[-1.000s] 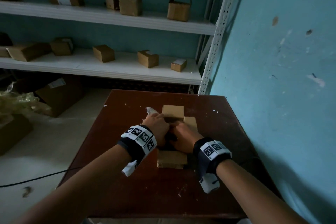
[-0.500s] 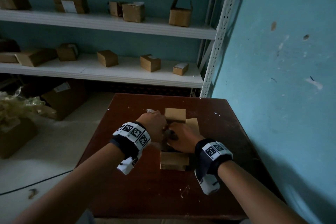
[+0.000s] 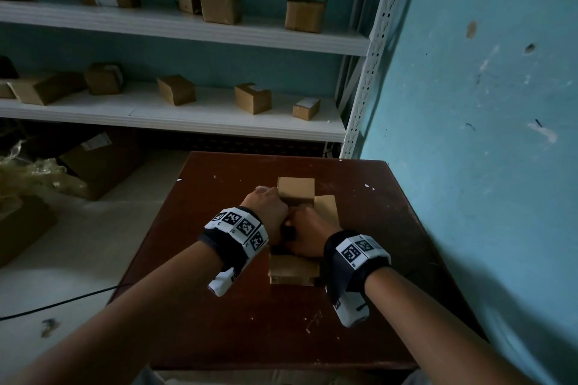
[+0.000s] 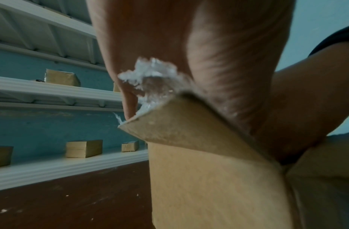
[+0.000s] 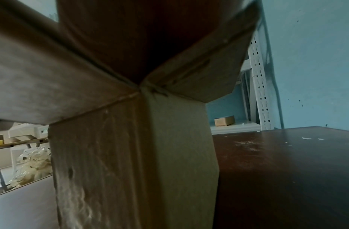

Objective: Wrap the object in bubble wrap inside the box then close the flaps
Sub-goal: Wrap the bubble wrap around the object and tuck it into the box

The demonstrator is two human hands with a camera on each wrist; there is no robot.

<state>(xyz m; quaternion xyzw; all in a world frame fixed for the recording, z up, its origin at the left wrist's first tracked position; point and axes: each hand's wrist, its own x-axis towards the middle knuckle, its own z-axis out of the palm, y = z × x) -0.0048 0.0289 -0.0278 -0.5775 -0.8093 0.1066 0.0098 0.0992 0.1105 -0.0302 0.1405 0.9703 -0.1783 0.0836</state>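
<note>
Progress: wrapping apparently under way; all four flaps of the cardboard box (image 3: 294, 269) stand open, closing remains.
Bubble wrap (image 4: 152, 79): bunched at the box mouth, mid-frame, against the left hand (image 3: 269, 212).
Object: hidden beneath both hands.
Left fingers: curled into the box, apparently on wrap.
Right hand (image 3: 308, 233): fingers tucked inside; grip unclear.
Box: centre of desk (image 3: 219, 306).

A dark brown surface (image 3: 200, 316), scuffed and flecked white; behind it two white shelves (image 3: 187, 122) carrying small cardboard boxes (image 3: 176, 90) — one open-topped (image 3: 305, 9); crumpled plastic (image 3: 28, 172) on the floor at left; a black cable (image 3: 56, 303) nearby.
</note>
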